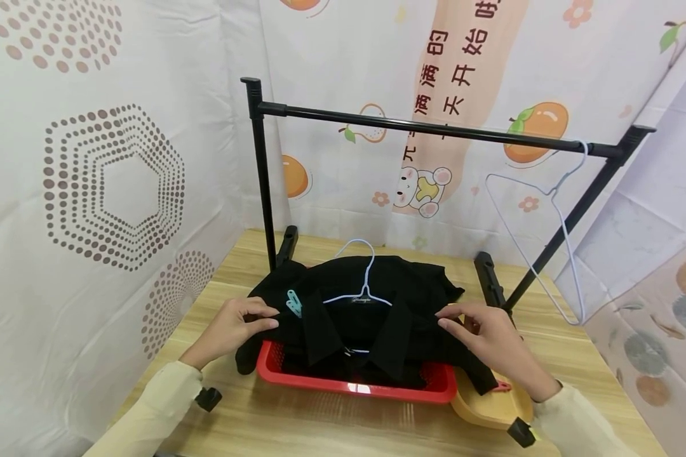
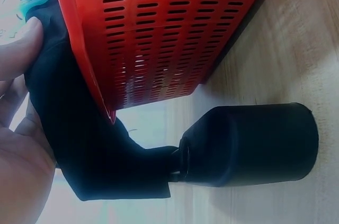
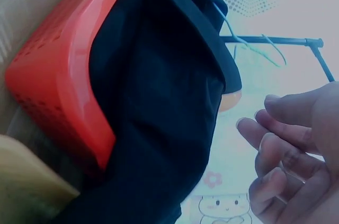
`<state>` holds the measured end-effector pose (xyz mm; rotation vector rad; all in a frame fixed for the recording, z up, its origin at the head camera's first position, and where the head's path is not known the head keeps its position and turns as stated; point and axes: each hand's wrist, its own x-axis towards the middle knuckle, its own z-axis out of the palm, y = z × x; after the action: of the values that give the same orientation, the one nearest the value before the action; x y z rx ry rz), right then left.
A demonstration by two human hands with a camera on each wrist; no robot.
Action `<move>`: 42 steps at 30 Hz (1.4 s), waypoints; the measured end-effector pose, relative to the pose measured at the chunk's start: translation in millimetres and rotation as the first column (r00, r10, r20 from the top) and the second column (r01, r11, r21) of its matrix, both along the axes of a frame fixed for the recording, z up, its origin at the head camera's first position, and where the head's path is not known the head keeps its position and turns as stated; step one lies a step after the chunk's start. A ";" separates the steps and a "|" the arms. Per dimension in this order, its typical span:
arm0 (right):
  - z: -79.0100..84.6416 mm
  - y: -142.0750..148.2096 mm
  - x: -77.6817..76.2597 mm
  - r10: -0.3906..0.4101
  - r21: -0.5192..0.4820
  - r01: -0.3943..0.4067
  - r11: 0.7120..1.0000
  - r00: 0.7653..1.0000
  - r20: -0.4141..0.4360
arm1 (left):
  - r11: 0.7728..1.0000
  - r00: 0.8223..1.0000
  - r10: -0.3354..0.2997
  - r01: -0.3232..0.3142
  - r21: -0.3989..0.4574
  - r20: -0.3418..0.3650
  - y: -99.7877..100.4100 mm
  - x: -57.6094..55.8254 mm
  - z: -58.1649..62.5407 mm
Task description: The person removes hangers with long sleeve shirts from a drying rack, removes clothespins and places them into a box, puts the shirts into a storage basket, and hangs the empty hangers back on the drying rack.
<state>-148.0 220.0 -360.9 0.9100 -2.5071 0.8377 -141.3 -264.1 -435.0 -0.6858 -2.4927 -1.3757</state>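
Note:
A black collared shirt (image 1: 423, 317) lies over a red basket (image 1: 354, 388), its sleeves hanging past both sides. Inside its neck sits a pale blue wire hanger (image 1: 368, 273), with the hook standing above the collar. My left hand (image 1: 234, 327) is at the shirt's left shoulder, thumb and forefinger slightly parted, beside light blue clothespins (image 1: 293, 303). In the left wrist view the thumb (image 2: 24, 49) overlaps the cloth's edge. My right hand (image 1: 488, 336) hovers by the right shoulder; the right wrist view shows its loosely bent fingers (image 3: 275, 150) apart from the cloth, holding nothing.
A black garment rack (image 1: 434, 127) stands behind the basket on the wooden table (image 1: 297, 425). Another pale wire hanger (image 1: 566, 235) hangs at the right end of its bar. A yellow tray (image 1: 491, 412) lies right of the basket, with a red clothespin (image 1: 502, 386) by the sleeve.

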 end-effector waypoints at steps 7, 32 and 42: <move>-2.2 -15.7 0.6 0.028 0.004 -0.028 1.000 0.999 0.047 | 1.000 1.000 -0.016 0.016 0.011 -0.006 -1.0 0.3 -2.4; -0.5 -61.2 -0.6 0.158 -0.024 -0.156 0.987 0.975 0.154 | 0.999 0.999 -0.036 0.037 0.020 -0.013 -0.1 0.5 -1.5; 3.0 -90.4 -10.7 0.226 -0.036 -0.224 0.974 0.963 0.149 | 1.000 1.000 -0.017 0.017 0.016 -0.010 -0.3 0.5 -2.1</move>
<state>-158.7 129.6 -357.8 1.1830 -2.5509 1.0354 -140.8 -264.4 -437.0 -0.7104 -2.4710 -1.3942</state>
